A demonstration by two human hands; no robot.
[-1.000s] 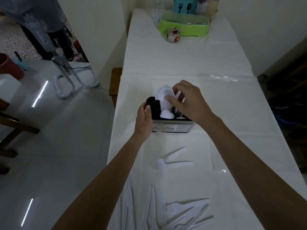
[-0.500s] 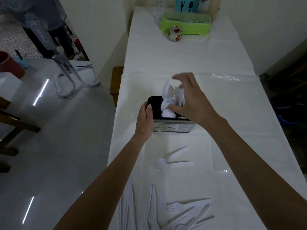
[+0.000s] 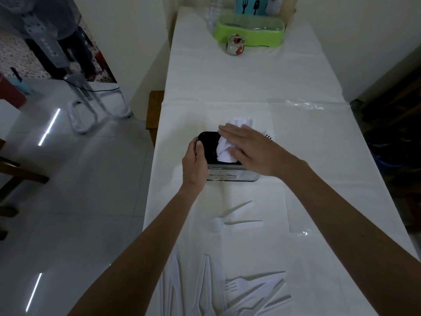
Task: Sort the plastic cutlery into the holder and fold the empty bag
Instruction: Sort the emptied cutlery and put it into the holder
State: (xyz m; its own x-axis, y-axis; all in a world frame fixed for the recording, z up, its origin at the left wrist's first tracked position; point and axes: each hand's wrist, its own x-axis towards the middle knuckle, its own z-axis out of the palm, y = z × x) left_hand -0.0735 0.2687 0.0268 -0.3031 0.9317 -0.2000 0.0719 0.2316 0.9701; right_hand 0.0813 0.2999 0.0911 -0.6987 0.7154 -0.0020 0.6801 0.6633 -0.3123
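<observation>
White spoons (image 3: 224, 151) bunched in black holder (image 3: 206, 142) mid-table (image 3: 250, 76), pressed under flat, straight-fingered right hand (image 3: 255, 151); left hand (image 3: 194, 165) wrapped round holder's left end. Partway at best: loose spoon (image 3: 217, 224), knife (image 3: 239, 207) and pile (image 3: 239, 288) of forks and knives unsorted. Crinkled film (image 3: 305, 104), likely the bag, not folded.

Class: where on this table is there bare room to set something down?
Bare: the cloth between holder and cup. Crowded: the near edge, with the cutlery pile, and round the spoon.

Left grip (image 3: 194, 163) curled, thumb on top, right grip (image 3: 252, 149) flat, palm down, fingers (image 3: 229, 131) straight, forearms outstretched.
</observation>
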